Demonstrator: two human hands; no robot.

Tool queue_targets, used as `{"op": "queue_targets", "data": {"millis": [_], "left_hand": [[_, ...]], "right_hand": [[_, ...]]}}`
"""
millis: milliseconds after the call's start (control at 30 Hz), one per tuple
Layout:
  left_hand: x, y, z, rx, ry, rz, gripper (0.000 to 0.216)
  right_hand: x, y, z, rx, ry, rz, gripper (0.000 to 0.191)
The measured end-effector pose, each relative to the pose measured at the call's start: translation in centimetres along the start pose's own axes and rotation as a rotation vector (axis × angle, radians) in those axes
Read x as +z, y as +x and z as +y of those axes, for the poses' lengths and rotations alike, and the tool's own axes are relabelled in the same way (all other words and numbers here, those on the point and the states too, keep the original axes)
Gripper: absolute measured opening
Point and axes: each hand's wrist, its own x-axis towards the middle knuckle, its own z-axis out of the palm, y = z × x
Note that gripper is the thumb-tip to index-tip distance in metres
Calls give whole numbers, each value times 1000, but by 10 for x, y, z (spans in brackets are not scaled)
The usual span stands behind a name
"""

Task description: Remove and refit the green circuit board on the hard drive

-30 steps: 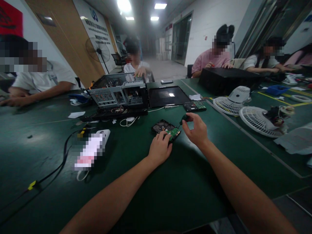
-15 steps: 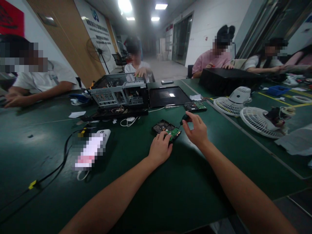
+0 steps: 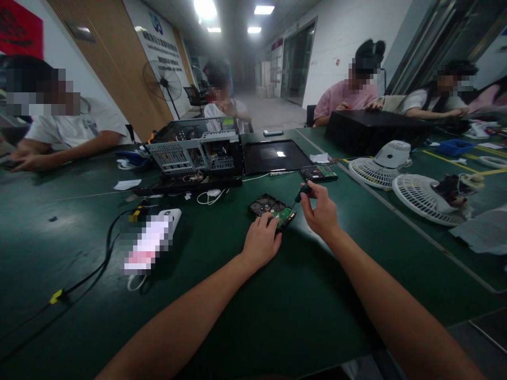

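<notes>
On the green table in front of me lies a hard drive point(image 3: 264, 203) with its green circuit board facing up. My left hand point(image 3: 260, 238) grips the drive's near edge, fingers bent over the board and thumb at the side. Between the thumb and fingers of my right hand point(image 3: 322, 212) is a screwdriver point(image 3: 302, 192) with a dark handle. Its thin shaft slants down to the right end of the board; whether the tip sits in a screw is too small to tell. A second hard drive point(image 3: 319, 173) rests beyond my right hand.
An opened computer case point(image 3: 190, 155) and a black panel point(image 3: 273, 155) stand across the table. To the right are white fan parts point(image 3: 372, 171) and a black box point(image 3: 376, 126). At left lie a phone point(image 3: 152, 243) and a black cable point(image 3: 106, 248). Several people sit around.
The screwdriver handle leans slightly more to the right, and my right hand's fingers have shifted on it. My left hand stays on the hard drive. The person opposite has lowered a hand.
</notes>
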Motion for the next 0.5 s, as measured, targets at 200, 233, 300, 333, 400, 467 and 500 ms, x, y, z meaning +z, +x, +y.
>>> {"op": "queue_targets", "data": {"millis": [200, 233, 300, 333, 400, 467, 500], "left_hand": [[0, 0, 1, -3, 11, 4, 42], [0, 0, 1, -2, 13, 5, 42], [0, 0, 1, -3, 11, 5, 42], [0, 0, 1, -3, 9, 1, 42], [-1, 0, 1, -4, 8, -2, 43], [-1, 0, 1, 0, 10, -1, 43], [-1, 0, 1, 2, 10, 1, 43]], "right_hand": [[-3, 2, -4, -49, -37, 5, 45], [-3, 2, -4, -65, -38, -2, 45], [-3, 2, -4, -82, -43, -11, 46], [-2, 2, -4, -83, -46, -12, 46], [-1, 2, -2, -77, -55, -3, 47], [0, 1, 0, -72, -61, 18, 46], [0, 1, 0, -70, -62, 27, 45]]}}
